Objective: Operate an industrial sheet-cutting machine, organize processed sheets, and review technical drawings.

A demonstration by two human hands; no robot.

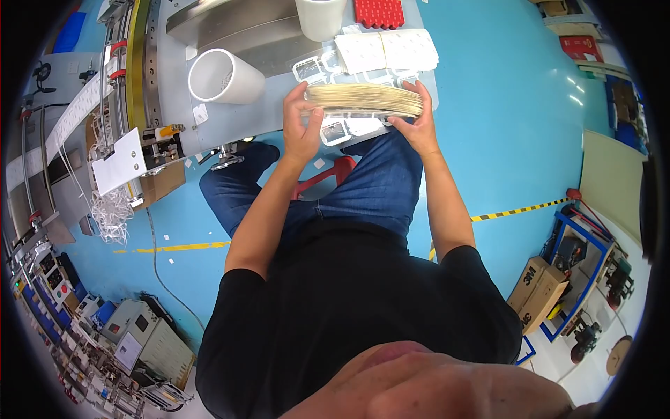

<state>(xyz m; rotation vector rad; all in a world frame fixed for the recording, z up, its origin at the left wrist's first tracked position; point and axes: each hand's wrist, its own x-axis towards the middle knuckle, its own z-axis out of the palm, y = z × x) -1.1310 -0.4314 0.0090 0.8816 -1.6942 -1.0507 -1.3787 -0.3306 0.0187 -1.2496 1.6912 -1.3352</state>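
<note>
A thick stack of thin cream-coloured sheets (364,100) is held between both my hands above the near edge of the grey table (276,115). My left hand (302,126) grips its left end, thumb in front and fingers behind. At the right end, my right hand (417,124) closes on it in the same way. Beneath and around the stack lie clear-and-white cut pieces with rounded frames (336,131). Just behind it rests a banded bundle of white printed sheets (387,52).
Left of the stack a white cup-like bin (246,78) lies tilted; another white bin (321,17) stands farther back beside a red ridged block (379,12). A machine with a yellow rail (137,52) borders the table's left. My legs and a red stool (338,171) are below.
</note>
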